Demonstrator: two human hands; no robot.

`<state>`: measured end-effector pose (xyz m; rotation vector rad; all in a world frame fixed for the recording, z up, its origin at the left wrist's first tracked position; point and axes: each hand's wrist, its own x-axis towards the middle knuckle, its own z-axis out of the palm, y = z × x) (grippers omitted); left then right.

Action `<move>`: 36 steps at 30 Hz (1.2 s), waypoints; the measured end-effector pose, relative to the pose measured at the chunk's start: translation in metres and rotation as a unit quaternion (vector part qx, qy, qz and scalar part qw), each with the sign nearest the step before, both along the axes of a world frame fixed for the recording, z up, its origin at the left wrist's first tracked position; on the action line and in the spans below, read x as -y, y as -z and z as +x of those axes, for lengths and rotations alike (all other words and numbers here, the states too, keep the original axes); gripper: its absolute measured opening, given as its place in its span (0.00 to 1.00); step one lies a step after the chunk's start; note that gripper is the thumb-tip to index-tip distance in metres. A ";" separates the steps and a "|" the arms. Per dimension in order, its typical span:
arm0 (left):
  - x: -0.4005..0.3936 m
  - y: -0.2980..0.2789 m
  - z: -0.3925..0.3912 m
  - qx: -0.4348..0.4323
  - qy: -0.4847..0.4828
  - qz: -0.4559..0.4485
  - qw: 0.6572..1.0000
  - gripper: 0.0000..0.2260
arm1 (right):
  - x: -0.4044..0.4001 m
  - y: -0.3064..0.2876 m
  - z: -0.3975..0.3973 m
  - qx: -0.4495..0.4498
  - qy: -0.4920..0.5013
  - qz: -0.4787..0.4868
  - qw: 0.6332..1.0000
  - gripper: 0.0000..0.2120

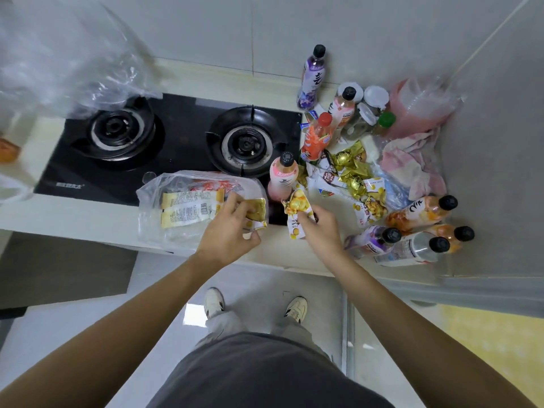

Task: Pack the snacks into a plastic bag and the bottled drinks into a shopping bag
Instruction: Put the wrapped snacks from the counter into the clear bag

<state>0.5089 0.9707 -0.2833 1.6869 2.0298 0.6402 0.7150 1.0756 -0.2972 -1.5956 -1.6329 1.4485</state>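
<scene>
Two snack packets in hand — the left hand [228,231] pinches a gold packet [255,212] at the mouth of the clear plastic bag [153,198] on the table [88,219]; the right hand [319,228] has its fingers clamped on a yellow packet [296,208]. Crinkly foil, light, likely slippery: best held by a sealed edge. Loose snacks [350,172] heaped right, among smooth, rigid bottles [418,213] — probably heavy.
</scene>
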 end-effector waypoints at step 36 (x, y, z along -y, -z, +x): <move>-0.020 -0.031 -0.058 -0.060 0.019 -0.002 0.998 0.12 | 0.010 -0.037 -0.105 0.104 -0.013 0.070 0.992 0.08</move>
